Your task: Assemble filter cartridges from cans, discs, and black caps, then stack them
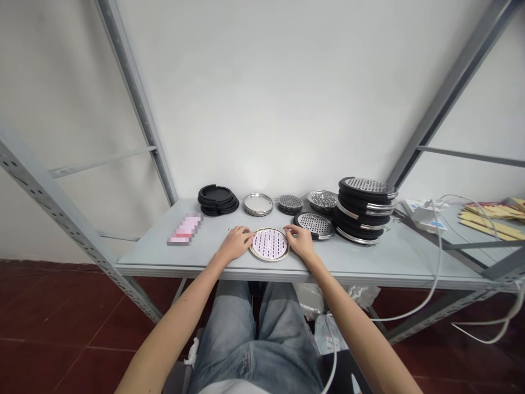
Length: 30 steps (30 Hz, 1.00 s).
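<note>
In front of me on the grey table lies a round perforated metal disc (269,244) set within a shiny metal ring (268,259). My left hand (237,242) grips the ring's left edge, its fingers bent at the rim. On the opposite side, my right hand (301,241) pinches the ring's right edge between thumb and fingers. Close behind my right hand rests a black-rimmed perforated disc (315,224). Further back are a stack of shiny rings (258,204), a stack of perforated discs (290,203) and a metal dish holding perforated pieces (323,200).
Black round frames (217,200) are piled at the back left, near a blurred pink rectangle (186,229). A tall stack of black-rimmed discs (364,210) stands at the right. Beyond it are a white power strip (426,214), cables and yellow strips (492,221). Metal posts (135,93) flank the table.
</note>
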### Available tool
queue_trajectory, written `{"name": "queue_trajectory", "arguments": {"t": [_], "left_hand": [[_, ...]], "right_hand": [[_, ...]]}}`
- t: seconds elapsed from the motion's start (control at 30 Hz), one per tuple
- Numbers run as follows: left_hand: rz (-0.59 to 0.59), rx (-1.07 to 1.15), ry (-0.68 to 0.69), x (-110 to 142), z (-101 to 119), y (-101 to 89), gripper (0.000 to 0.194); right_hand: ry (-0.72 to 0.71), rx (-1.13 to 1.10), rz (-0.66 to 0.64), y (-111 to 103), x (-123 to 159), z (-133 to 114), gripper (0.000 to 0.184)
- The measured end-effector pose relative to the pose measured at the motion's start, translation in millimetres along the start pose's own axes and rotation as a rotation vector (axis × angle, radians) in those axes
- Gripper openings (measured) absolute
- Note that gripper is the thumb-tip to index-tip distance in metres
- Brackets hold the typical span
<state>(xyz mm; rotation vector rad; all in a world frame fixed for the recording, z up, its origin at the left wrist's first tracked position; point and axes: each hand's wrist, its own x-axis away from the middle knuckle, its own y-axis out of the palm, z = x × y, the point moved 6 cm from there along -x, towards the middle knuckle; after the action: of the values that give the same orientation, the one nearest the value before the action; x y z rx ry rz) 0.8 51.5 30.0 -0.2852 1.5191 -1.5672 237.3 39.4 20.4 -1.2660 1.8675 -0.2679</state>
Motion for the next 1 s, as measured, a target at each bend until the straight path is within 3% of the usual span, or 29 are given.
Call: {"name": "queue_trajectory", "arguments": {"t": [0.43, 0.73, 1.0], "left_hand": [[-0.037, -0.045, -0.032, 0, -1, 0.5, 0.035], [-0.005, 0.063, -0.074, -2, -9, 1.8, 0.038], [-0.038, 0.031, -0.057, -3, -10, 6.1, 0.041]], "right_hand": [[0.027, -0.084, -0.016, 1, -1, 2, 0.028], [0.037, -0.139, -0.046, 2, -1, -1, 0.027], [0.015, -0.093, -0.053, 4, -3, 2, 0.026]]}}
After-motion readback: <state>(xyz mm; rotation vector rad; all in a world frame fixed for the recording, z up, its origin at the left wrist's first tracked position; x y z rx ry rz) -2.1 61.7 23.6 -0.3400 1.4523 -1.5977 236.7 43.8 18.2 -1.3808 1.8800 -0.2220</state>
